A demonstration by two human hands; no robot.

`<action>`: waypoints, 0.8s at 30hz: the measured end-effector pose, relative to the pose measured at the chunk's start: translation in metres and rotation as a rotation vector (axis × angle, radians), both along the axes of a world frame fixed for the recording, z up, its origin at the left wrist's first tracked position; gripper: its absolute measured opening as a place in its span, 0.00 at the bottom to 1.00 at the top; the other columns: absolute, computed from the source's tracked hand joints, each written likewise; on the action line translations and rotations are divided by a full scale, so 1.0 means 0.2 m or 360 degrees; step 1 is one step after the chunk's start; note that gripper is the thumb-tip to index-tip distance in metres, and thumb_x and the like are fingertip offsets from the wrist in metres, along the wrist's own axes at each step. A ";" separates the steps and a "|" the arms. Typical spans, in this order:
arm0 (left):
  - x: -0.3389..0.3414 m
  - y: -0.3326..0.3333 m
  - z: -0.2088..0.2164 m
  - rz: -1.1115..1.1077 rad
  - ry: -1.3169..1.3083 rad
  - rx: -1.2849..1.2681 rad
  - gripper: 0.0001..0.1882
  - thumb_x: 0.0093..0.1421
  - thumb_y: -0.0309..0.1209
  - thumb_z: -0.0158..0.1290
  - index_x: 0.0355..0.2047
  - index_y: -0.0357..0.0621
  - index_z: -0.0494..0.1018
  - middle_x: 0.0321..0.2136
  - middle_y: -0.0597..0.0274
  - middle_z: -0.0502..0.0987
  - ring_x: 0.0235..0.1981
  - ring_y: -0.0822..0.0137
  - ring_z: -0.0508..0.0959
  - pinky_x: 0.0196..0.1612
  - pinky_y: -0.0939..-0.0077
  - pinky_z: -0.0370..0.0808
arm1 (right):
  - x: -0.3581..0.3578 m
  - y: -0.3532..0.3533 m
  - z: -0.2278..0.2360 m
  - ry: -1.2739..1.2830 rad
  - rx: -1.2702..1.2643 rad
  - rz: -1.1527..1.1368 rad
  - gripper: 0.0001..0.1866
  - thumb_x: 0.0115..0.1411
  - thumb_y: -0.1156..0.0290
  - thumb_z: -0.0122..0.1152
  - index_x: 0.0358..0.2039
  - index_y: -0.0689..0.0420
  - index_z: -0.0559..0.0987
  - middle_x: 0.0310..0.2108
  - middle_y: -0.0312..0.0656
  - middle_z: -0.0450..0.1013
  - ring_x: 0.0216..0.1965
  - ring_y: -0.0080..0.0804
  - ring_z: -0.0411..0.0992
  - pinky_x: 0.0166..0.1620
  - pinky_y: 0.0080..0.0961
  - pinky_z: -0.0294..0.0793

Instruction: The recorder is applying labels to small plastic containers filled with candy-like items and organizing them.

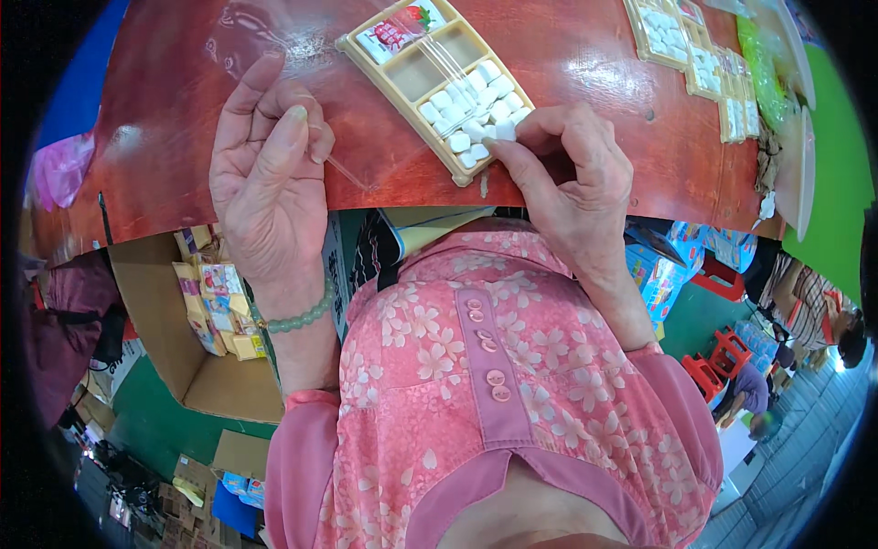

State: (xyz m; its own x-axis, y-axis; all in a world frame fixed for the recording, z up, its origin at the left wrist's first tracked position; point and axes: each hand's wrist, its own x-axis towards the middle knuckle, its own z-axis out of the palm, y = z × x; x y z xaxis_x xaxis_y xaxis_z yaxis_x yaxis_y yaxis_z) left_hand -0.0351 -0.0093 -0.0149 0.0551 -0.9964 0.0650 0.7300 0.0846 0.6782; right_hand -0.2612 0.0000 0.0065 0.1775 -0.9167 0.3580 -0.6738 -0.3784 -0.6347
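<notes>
A cream divided tray lies tilted on the red table. White candy pieces fill its near compartments, and a strawberry-printed packet sits in the far one. An open compartment between them shows its bare floor, and clear strips cross the middle. My right hand pinches the tray's near right corner, thumb by the candies. Left of the tray, my left hand is raised, palm turned up, fingers curled and thumb bent in. It seems to grip a clear plastic bag, whose outline is hard to follow.
More filled trays stand at the far right, beside green plastic. Pink plastic lies at the left table edge. Below are a cardboard box of packed trays, blue packages and red stools. Other people sit at right.
</notes>
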 end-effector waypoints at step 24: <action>0.00 0.00 -0.01 -0.0043 -0.0080 0.0030 0.23 0.55 0.17 0.51 0.53 0.29 0.62 0.36 0.55 0.74 0.33 0.73 0.72 0.34 0.81 0.69 | -0.01 0.00 0.02 0.0295 -0.0169 0.0175 0.07 0.46 0.81 0.63 0.28 0.59 0.78 0.24 0.38 0.72 0.27 0.31 0.69 0.34 0.25 0.65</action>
